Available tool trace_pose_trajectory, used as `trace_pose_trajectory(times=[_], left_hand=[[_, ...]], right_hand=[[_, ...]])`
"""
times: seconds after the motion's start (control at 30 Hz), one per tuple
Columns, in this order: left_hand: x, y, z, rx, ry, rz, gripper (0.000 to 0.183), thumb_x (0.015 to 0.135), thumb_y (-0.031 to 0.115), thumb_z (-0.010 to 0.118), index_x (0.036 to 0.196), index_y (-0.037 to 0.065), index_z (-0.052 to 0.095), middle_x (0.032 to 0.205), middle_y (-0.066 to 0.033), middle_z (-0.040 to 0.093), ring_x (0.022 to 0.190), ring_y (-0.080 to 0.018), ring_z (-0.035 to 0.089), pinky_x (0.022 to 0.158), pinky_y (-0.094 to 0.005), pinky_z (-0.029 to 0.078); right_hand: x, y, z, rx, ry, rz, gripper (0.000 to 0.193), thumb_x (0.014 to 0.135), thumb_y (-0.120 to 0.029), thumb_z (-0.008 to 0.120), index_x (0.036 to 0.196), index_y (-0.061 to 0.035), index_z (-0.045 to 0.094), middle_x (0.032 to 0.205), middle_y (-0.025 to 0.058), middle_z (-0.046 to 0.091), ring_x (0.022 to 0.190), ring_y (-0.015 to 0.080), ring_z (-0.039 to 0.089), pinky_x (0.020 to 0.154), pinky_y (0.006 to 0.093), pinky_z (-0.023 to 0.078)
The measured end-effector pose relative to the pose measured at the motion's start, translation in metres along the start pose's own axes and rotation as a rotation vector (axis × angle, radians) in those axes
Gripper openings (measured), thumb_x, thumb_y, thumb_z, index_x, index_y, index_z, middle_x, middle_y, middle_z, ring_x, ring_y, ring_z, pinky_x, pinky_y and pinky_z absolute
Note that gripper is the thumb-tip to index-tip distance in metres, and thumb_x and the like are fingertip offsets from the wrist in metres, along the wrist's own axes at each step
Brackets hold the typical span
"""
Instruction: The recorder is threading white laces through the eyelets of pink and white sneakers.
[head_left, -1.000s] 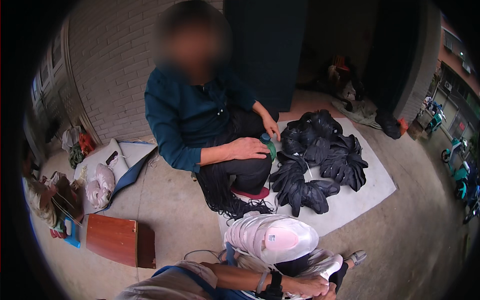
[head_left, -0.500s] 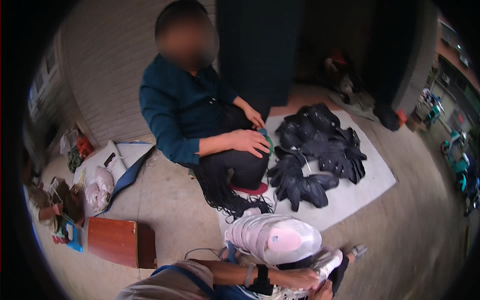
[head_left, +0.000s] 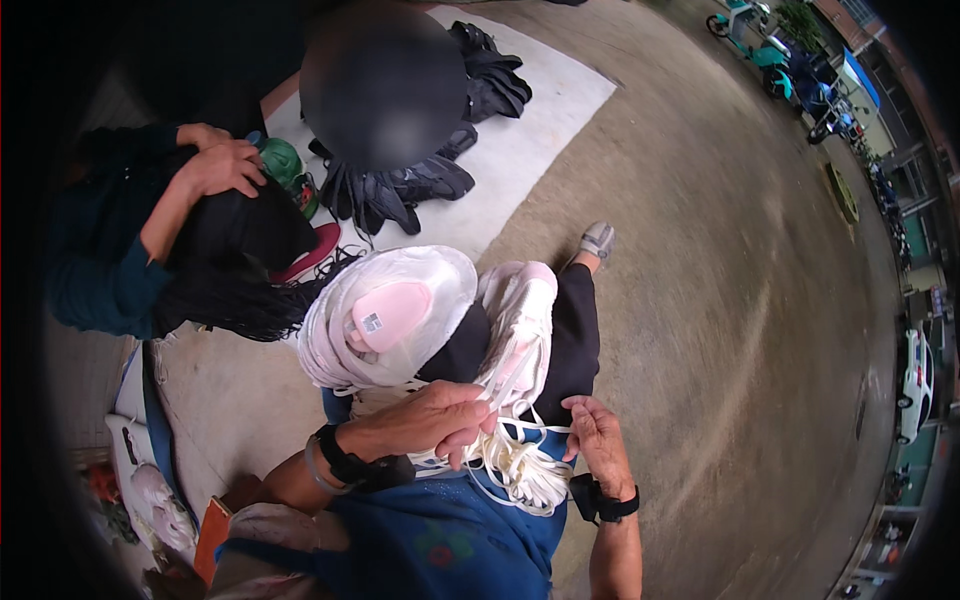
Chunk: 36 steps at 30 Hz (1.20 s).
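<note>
A white-and-pink shoe upper point(head_left: 525, 318) lies on my dark-trousered leg, white laces trailing from its front. My left hand point(head_left: 440, 418) pinches a white shoelace point(head_left: 513, 372) beside the shoe, its fingers closed. To the right, my right hand point(head_left: 597, 437) has thumb and fingers pressed together on a lace strand that stretches across from the shoe. Between and below the hands, a bundle of loose white laces point(head_left: 528, 480) rests on my blue apron point(head_left: 425, 535). Left of the shoe sits a nested stack of white-and-pink shoe uppers point(head_left: 390, 312), with a pale pink piece on top.
Another person in a dark shirt sits at the left, hands point(head_left: 222, 165) on a knee, black laces point(head_left: 235, 300) hanging there. Black shoe uppers point(head_left: 395, 190) lie on a white sheet point(head_left: 550, 110). Scooters point(head_left: 785, 70) and a white car point(head_left: 914, 385) stand far right.
The view has swung right and down. My hands, close together at the shoe before, are now spread apart with laces held between them. The other person's head has dipped over the black uppers.
</note>
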<state>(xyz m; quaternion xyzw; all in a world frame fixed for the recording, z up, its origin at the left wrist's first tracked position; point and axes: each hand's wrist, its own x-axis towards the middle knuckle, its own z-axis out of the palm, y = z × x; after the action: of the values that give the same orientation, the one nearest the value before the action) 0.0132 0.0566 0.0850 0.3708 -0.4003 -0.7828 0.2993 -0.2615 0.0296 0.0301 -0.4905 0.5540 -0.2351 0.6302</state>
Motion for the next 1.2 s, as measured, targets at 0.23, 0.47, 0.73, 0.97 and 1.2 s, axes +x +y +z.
trace_pose_trajectory(times=[0.23, 0.47, 0.73, 0.97, 1.2], left_hand=[[0.001, 0.004, 0.040, 0.209, -0.201, -0.206, 0.026, 0.101, 0.023, 0.039, 0.095, 0.003, 0.054, 0.065, 0.0016, 0.047, 0.054, -0.0069, 0.051, 0.051, -0.0248, 0.048], [0.029, -0.059, 0.059, 0.929, -0.240, 0.663, 0.007, 0.089, 0.007, 0.050, 0.092, 0.002, 0.054, 0.068, -0.0114, 0.053, 0.069, -0.0245, 0.063, 0.059, -0.0359, 0.048], [0.055, -0.064, 0.015, 1.151, 0.116, 0.605, 0.010, 0.088, 0.008, 0.052, 0.095, 0.001, 0.050, 0.076, -0.0175, 0.057, 0.074, -0.0332, 0.062, 0.064, -0.0411, 0.048], [0.110, -0.037, -0.034, 0.569, 0.461, -0.021, 0.026, 0.095, 0.022, 0.048, 0.099, -0.004, 0.044, 0.074, -0.0188, 0.060, 0.047, -0.0253, 0.062, 0.042, -0.0360, 0.053], [0.109, -0.034, -0.041, 0.407, 0.325, -0.057, 0.019, 0.095, 0.016, 0.042, 0.091, -0.001, 0.050, 0.073, -0.0113, 0.053, 0.052, -0.0199, 0.063, 0.044, -0.0327, 0.056]], right_hand=[[-0.015, -0.017, 0.016, 0.005, -0.165, -0.091, 0.038, 0.099, -0.034, 0.048, 0.111, 0.0009, 0.058, 0.075, 0.0028, 0.056, 0.051, 0.0083, 0.053, 0.049, 0.0231, 0.046], [0.014, -0.035, 0.055, 0.204, -0.039, 0.046, 0.031, 0.097, -0.027, 0.054, 0.110, 0.0014, 0.054, 0.068, -0.0010, 0.052, 0.049, 0.0053, 0.047, 0.045, 0.0207, 0.043], [0.030, -0.018, 0.033, 0.489, -0.109, 0.194, 0.020, 0.096, -0.021, 0.053, 0.094, -0.0045, 0.064, 0.055, -0.0087, 0.038, 0.041, 0.0014, 0.030, 0.037, 0.0184, 0.023], [0.037, -0.025, 0.033, 0.460, -0.137, 0.205, 0.020, 0.095, -0.020, 0.053, 0.094, -0.0019, 0.062, 0.056, -0.0067, 0.043, 0.039, 0.0018, 0.030, 0.035, 0.0178, 0.025], [0.042, -0.016, 0.029, 0.605, -0.164, 0.257, 0.018, 0.095, -0.016, 0.054, 0.097, 0.0004, 0.061, 0.056, -0.0056, 0.044, 0.038, 0.0014, 0.035, 0.033, 0.0159, 0.029]])
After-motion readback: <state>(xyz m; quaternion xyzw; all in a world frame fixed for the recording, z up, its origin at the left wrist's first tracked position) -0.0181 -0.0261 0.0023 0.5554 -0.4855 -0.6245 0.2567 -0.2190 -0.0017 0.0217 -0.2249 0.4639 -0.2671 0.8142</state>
